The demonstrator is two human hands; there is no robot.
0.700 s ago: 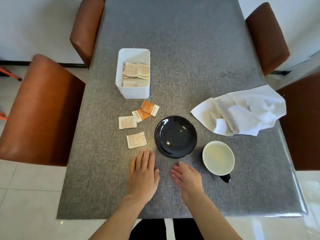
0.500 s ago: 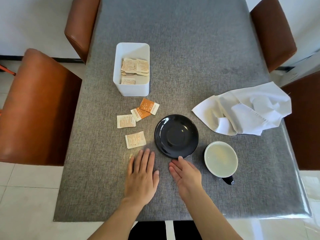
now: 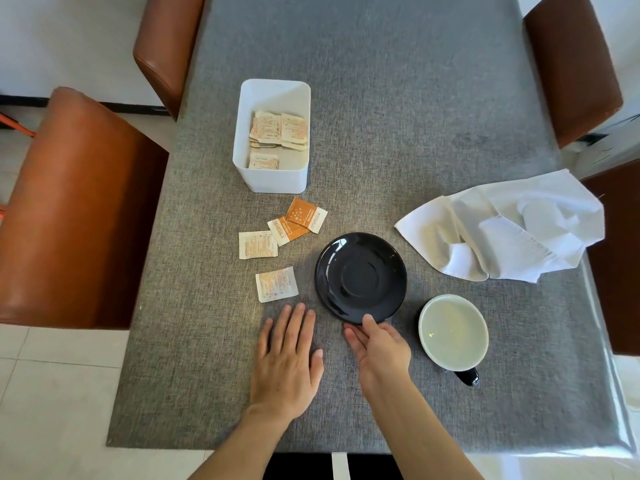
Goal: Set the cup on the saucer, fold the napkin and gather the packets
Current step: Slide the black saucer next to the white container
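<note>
A black saucer [image 3: 360, 277] lies empty in the middle of the grey table. A cup [image 3: 453, 331], white inside with a black handle, stands to its lower right, apart from it. My right hand [image 3: 379, 348] touches the saucer's near rim with its fingertips and holds nothing. My left hand [image 3: 287, 358] rests flat on the cloth, fingers apart, just below a loose packet [image 3: 276, 284]. Three more packets [image 3: 282, 228] lie left of the saucer. A crumpled white napkin [image 3: 502, 230] lies at the right.
A white bin [image 3: 272, 178] with several packets in it stands beyond the loose ones. Brown chairs [image 3: 74, 216] flank the table on both sides. The table's near edge [image 3: 346, 448] is close to my body.
My right hand has moved forward from the cloth to the saucer's near rim. My left hand has stayed flat in place.
</note>
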